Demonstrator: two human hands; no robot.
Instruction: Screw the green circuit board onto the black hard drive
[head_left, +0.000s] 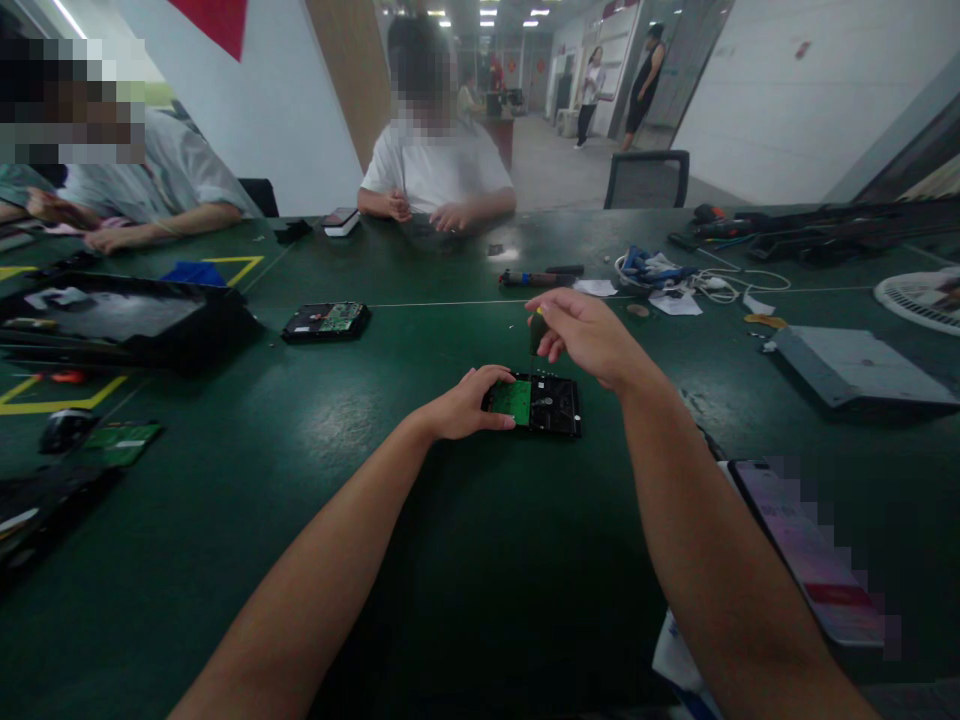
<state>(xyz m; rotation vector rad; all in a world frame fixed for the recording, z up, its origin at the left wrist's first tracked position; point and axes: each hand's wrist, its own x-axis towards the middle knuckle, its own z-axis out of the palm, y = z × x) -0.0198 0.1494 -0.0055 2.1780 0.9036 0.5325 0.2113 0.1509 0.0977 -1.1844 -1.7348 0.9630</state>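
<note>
**Two hands on a hard drive, screwdriver upright**

Head view, looking down along both bare forearms onto a dark green desk.

Left hand: reached in from lower left, forearm stretched diagonally across the desk, wrist low. Palm down, fingers curled over the left edge of a small black rectangular hard drive with a green circuit board on top; thumb laid along the near side. Closed loosely on the drive, pinning it flat to the desk.

Right hand: forearm rising steeply from lower right, wrist bent and lifted above the drive. Fingers bunched around the dark handle of a slim screwdriver, gripped from above; thin shaft pointing straight down, tip meeting the top of the drive near the board's right edge.

Hard drive lying flat near the middle of the desk, just ahead of both wrists, between the two hands.

Around it: a second black hard drive with exposed green board well apart to the left; a black-handled tool lying further back; a tangle of white and blue cables beyond the right hand; a flat grey metal casing to the right; a phone with lit screen beside the right forearm; an open black device chassis far left.

Across the desk, a seated person in a white T-shirt, hands resting on the desk's edge; another seated person's arm at upper left.
</note>
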